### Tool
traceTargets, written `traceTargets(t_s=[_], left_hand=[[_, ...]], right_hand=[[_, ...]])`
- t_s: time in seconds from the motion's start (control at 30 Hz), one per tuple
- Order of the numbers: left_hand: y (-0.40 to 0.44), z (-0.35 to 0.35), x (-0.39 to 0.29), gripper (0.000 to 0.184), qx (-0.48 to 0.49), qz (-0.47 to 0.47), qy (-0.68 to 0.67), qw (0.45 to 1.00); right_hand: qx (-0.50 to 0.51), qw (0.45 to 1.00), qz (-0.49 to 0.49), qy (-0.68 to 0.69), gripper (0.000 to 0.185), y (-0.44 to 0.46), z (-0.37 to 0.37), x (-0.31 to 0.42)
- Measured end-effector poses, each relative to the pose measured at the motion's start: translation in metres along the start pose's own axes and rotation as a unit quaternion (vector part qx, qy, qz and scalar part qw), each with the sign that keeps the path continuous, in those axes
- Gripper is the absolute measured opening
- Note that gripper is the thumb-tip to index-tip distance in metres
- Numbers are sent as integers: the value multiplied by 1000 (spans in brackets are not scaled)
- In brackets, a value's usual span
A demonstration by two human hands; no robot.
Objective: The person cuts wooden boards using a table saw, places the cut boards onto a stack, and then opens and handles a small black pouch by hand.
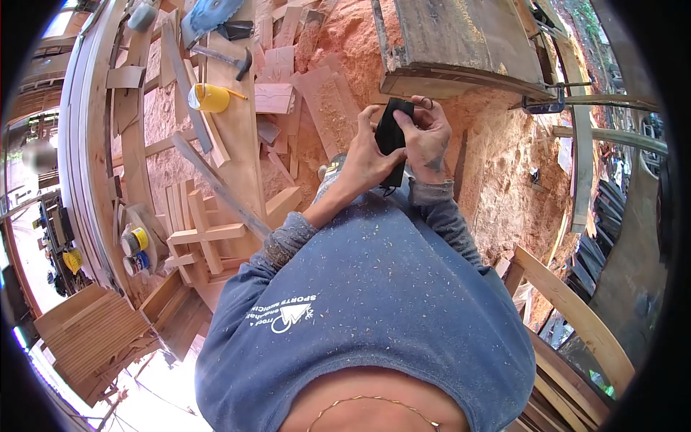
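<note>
A dark, flat, oblong object [391,137] is held in front of my chest, tilted, with its lower end near my shirt. My left hand [366,155] grips it from the left side, the thumb reaching across its lower part. Around its upper right edge is my right hand [430,137], with the thumb lying on its face near the top. What the object is, I cannot tell. Sawdust specks cover the blue shirt [374,288] beneath both hands.
At the left, a long wooden bench [237,144] bears a yellow cup [209,98] and a hammer [243,65]. Wood offcuts [277,97] lie on the ground ahead. A wooden box [468,43] stands at the upper right, beside a clamp [545,104]. Crossed wooden pieces [206,234] are at the left.
</note>
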State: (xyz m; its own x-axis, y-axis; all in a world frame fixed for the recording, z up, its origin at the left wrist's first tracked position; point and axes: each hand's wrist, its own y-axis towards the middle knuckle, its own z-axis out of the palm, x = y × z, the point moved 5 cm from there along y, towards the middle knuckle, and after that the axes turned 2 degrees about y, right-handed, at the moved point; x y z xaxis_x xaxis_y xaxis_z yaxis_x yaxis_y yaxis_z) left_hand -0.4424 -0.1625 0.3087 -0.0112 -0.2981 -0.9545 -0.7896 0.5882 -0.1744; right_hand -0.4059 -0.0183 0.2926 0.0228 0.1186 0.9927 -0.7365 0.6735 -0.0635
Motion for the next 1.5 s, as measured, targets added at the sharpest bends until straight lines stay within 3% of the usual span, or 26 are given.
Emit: traceTargets(t_s=[0.13,0.23,0.33,0.43,0.57,0.87,1.07,1.27,1.5], left_hand=[[3,5,-12,94,-48,124,22,991],[4,6,-9,93,-20,83,39,996],[8,6,2,89,14,16,-30,999],[10,-1,17,75,2,13,-30,999],[8,-10,14,59,53,-29,-158,986],[3,-28,13,64,124,-75,-249,958],[3,-30,27,47,100,-98,-343,929],[2,-35,17,31,-11,-35,-149,988],[3,-42,20,38,-73,-33,-104,991]], right_hand=[[-29,999,-38,25,38,-3,6,10],[-34,996,-51,-68,41,-5,6,17],[-30,993,-69,-87,44,-4,6,16],[-24,998,-28,-59,47,-3,5,12],[56,995,62,49,56,1,4,-2],[224,949,157,156,66,-3,5,7],[252,947,148,137,68,-1,5,9],[189,978,73,-49,64,-6,17,23],[174,982,65,22,66,-9,21,16]])
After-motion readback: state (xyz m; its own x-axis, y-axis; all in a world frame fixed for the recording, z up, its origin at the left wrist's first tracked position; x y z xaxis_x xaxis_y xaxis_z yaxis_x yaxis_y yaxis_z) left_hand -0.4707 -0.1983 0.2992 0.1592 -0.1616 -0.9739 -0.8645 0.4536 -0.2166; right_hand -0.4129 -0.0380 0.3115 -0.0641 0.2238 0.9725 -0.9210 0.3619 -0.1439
